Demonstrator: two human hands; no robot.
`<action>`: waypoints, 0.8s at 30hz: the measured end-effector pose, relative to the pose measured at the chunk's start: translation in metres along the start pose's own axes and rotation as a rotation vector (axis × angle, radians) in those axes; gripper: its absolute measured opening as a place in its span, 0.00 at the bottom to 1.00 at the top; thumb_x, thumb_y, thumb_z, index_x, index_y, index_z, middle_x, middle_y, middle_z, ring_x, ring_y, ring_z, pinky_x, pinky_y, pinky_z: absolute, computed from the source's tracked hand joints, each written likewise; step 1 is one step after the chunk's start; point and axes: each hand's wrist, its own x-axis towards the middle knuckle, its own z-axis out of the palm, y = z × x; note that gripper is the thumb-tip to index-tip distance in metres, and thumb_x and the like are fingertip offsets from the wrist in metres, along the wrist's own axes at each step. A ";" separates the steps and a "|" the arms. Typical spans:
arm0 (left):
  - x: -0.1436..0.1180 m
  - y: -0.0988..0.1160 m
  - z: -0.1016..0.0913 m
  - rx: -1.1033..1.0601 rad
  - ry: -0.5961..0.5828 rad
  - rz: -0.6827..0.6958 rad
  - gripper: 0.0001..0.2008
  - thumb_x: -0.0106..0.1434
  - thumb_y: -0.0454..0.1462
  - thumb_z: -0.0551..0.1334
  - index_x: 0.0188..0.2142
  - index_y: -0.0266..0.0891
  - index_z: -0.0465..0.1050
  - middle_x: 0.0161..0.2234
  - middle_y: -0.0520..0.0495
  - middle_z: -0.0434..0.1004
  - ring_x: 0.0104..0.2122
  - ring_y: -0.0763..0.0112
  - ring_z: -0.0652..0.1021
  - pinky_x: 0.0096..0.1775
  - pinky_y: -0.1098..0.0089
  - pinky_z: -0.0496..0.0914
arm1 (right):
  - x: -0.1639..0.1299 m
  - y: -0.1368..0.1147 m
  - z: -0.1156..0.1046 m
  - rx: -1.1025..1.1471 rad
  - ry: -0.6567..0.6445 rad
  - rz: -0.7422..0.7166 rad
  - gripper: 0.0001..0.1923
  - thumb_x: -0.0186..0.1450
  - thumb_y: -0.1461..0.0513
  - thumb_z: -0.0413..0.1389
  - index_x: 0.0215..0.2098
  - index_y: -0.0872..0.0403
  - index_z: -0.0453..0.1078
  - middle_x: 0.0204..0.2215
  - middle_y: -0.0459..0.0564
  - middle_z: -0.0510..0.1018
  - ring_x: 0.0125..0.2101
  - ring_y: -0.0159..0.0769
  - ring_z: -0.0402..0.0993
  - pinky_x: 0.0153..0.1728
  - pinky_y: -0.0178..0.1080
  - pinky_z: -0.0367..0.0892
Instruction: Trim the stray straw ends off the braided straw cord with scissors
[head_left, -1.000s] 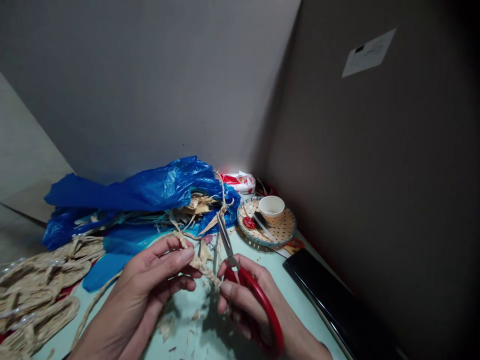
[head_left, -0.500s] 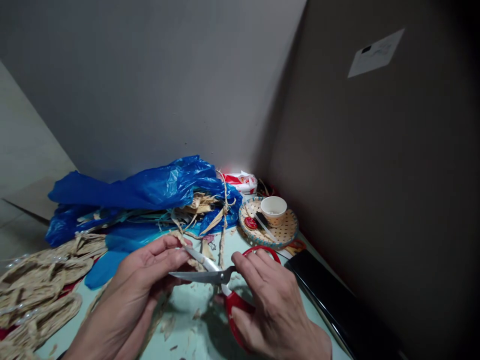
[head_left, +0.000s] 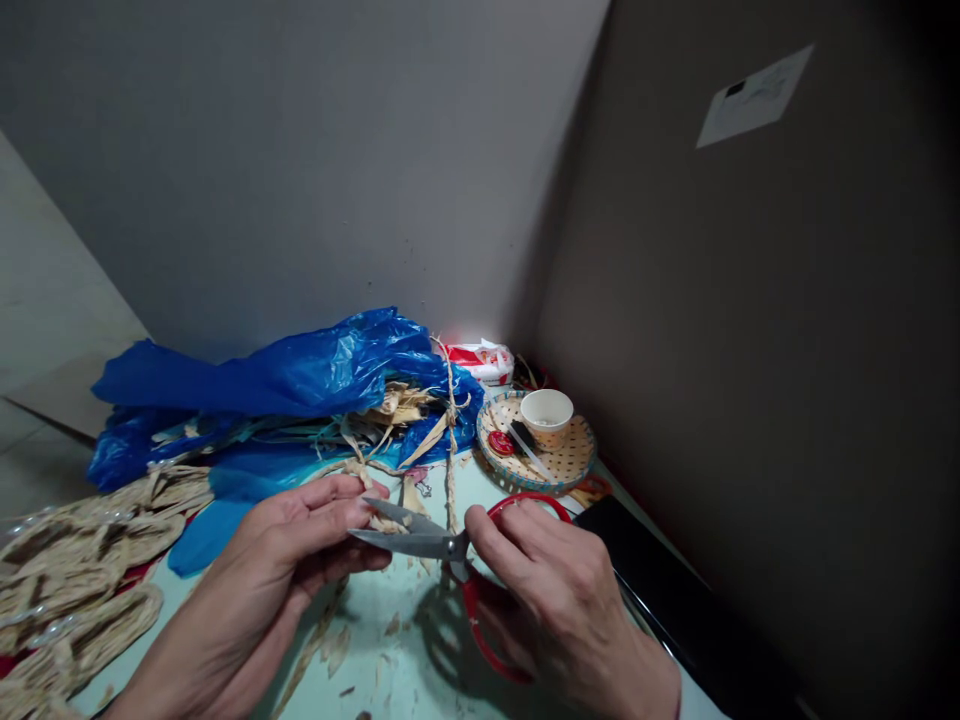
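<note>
Scissors [head_left: 442, 548] with red handles are lying across the near middle of the scene, their blades parted slightly and pointing left; I am watching the right hand [head_left: 559, 600] working them, its fingers [head_left: 499, 530] curled closed through the handle loops. The left hand [head_left: 281, 550] is sitting just left of the blades, its fingers [head_left: 341, 495] pinching a braided straw strand [head_left: 390, 522] whose tip is lying between the blade tips. I cannot tell whether the blades are touching the strand.

Both hands are hovering over the pale green tabletop [head_left: 405, 670], where straw scraps [head_left: 334, 645] are lying scattered beneath them. A thin straw cord [head_left: 451, 440] is running from beside the scissors toward the far side, knotted above a bundle of loose straw [head_left: 394, 410] that is spilling out of a blue plastic bag [head_left: 285, 385] at far left. Woven straw pieces [head_left: 75, 570] are piling up at the near left edge.

To the far right, a round woven tray [head_left: 566, 465] is carrying a small white cup [head_left: 547, 415] and a red-capped item [head_left: 500, 442]. Behind it a red and white packet [head_left: 480, 360] is resting against the wall, and a flat black object [head_left: 675, 600] is lying along the right edge of the tabletop.
</note>
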 end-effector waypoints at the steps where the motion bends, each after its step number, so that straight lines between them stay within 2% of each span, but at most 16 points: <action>1: 0.001 -0.001 -0.001 -0.002 0.012 -0.003 0.06 0.50 0.34 0.74 0.30 0.38 0.83 0.32 0.49 0.78 0.34 0.65 0.78 0.33 0.72 0.78 | 0.000 0.000 0.000 -0.008 0.011 -0.008 0.10 0.69 0.66 0.50 0.47 0.58 0.70 0.26 0.47 0.72 0.24 0.36 0.63 0.24 0.39 0.57; 6: 0.003 -0.001 0.000 0.005 0.043 0.009 0.07 0.47 0.33 0.76 0.28 0.38 0.83 0.30 0.49 0.80 0.31 0.68 0.78 0.31 0.74 0.78 | -0.001 0.000 -0.001 -0.008 -0.008 -0.021 0.11 0.71 0.68 0.51 0.50 0.60 0.69 0.27 0.47 0.71 0.25 0.36 0.62 0.26 0.39 0.57; 10: 0.002 0.001 0.003 0.001 0.054 0.022 0.06 0.46 0.33 0.76 0.25 0.39 0.83 0.29 0.50 0.80 0.30 0.68 0.78 0.29 0.75 0.78 | 0.001 -0.001 -0.002 -0.036 0.008 -0.028 0.09 0.71 0.69 0.52 0.48 0.61 0.70 0.26 0.47 0.71 0.24 0.35 0.62 0.25 0.39 0.56; 18: 0.001 0.003 0.002 0.022 0.051 0.018 0.06 0.45 0.33 0.76 0.24 0.38 0.83 0.29 0.50 0.79 0.31 0.67 0.78 0.29 0.74 0.80 | 0.004 0.002 -0.008 -0.074 0.030 -0.071 0.08 0.72 0.69 0.51 0.46 0.60 0.70 0.25 0.46 0.72 0.24 0.34 0.62 0.25 0.38 0.56; 24: 0.002 0.004 0.002 0.045 0.066 0.031 0.09 0.43 0.36 0.78 0.25 0.38 0.83 0.30 0.50 0.78 0.31 0.67 0.77 0.31 0.72 0.81 | 0.003 0.007 -0.009 -0.066 0.020 -0.084 0.08 0.73 0.67 0.51 0.48 0.60 0.70 0.27 0.47 0.72 0.25 0.35 0.63 0.26 0.38 0.57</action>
